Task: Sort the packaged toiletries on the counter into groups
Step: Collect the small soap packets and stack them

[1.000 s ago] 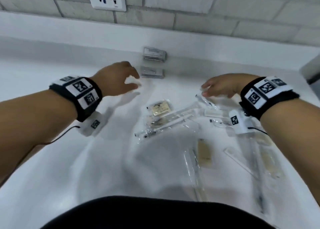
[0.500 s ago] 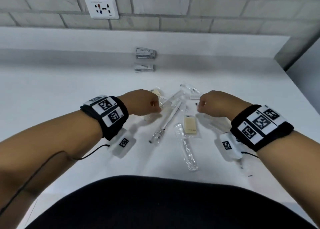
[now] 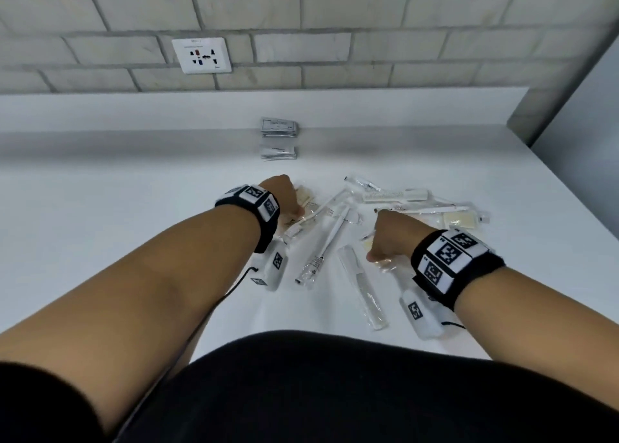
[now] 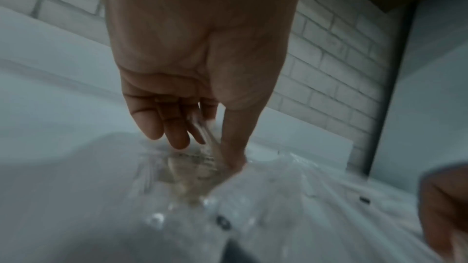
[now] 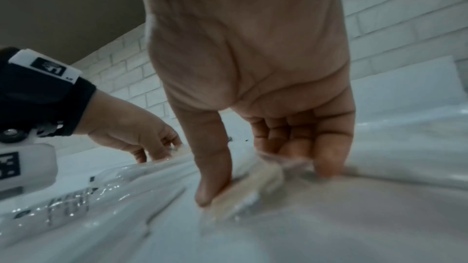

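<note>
Clear-wrapped toiletries lie in a loose pile on the white counter [image 3: 134, 224]. My left hand [image 3: 294, 204] [image 4: 210, 147] pinches a clear packet with beige contents [image 3: 305, 194] [image 4: 192, 169] between thumb and fingers at the pile's left edge. My right hand [image 3: 376, 241] [image 5: 266, 185] grips another beige packet [image 3: 367, 242] [image 5: 255, 179], with the thumb on one side and the fingers on the other. Between the hands lie wrapped toothbrushes [image 3: 330, 238]. A wrapped comb [image 3: 363, 291] lies nearer me. Two stacks of grey sachets [image 3: 278, 127] [image 3: 278, 151] stand at the back.
More packets lie to the right of my right hand: a white comb [image 3: 395, 195] and a beige packet [image 3: 460, 219]. A brick wall with a socket [image 3: 202, 55] rises behind the counter. The counter's right edge [image 3: 569, 208] runs close by.
Both hands came back from the far side of the pile and dropped onto it. Each now has its fingers closed on a beige packet.
</note>
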`<state>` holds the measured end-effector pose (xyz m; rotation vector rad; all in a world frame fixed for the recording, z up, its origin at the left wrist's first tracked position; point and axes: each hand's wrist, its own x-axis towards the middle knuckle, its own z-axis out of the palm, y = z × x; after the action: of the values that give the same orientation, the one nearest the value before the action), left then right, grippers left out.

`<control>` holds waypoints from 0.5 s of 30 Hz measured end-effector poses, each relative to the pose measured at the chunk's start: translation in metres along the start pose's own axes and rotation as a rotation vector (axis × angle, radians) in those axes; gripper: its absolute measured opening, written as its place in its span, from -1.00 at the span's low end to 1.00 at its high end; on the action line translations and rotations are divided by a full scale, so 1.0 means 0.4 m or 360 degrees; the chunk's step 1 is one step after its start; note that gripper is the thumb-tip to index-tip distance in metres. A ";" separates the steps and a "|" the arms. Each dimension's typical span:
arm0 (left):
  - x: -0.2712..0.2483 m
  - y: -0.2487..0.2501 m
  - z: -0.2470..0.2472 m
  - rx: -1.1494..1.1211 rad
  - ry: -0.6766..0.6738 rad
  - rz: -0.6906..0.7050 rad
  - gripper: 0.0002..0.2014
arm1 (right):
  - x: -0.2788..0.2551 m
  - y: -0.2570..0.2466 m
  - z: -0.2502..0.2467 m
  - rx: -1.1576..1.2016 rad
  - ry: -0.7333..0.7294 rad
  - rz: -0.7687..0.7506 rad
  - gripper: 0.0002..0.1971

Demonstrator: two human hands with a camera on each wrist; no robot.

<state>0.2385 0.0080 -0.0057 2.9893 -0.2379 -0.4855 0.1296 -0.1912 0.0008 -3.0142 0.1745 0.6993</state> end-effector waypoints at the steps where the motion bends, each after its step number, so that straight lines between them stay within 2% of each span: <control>1: -0.001 -0.007 -0.003 -0.0039 0.0017 -0.0014 -0.45 | 0.002 0.007 0.003 0.0057 -0.0018 0.0037 -0.47; 4: -0.007 -0.041 -0.018 -0.0421 0.0116 -0.0006 -0.61 | 0.000 0.015 0.009 0.0133 -0.0068 0.0042 -0.53; 6: -0.016 -0.053 -0.026 -0.0771 0.0021 0.0038 -0.75 | -0.006 0.015 0.013 0.0232 0.0012 -0.0041 -0.64; 7: -0.022 -0.057 -0.026 -0.0792 -0.0085 0.0057 -0.79 | -0.010 0.013 0.015 0.0326 0.0055 -0.0096 -0.71; 9: -0.028 -0.053 -0.024 -0.0469 -0.0294 0.0072 -0.77 | -0.016 0.013 0.015 0.0556 0.0103 -0.0139 -0.82; 10: -0.030 -0.052 -0.021 -0.0265 -0.0329 0.0069 -0.70 | -0.015 0.013 0.014 0.0648 0.0103 -0.0157 -0.78; 12: -0.036 -0.033 -0.013 -0.0005 -0.0285 0.0079 -0.54 | -0.010 0.036 -0.002 0.0689 0.0130 -0.0175 -0.60; 13: -0.040 -0.021 -0.009 0.0083 -0.0256 0.0085 -0.48 | -0.005 0.058 -0.015 0.0645 0.0182 -0.0157 -0.60; 15: -0.047 0.003 0.001 0.0215 -0.0229 0.0071 -0.37 | 0.012 0.125 -0.050 0.0506 0.0331 -0.0058 -0.80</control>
<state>0.2205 0.0100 -0.0003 3.0736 -0.3621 -0.7082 0.1366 -0.2426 0.0158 -2.7683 0.2143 0.3167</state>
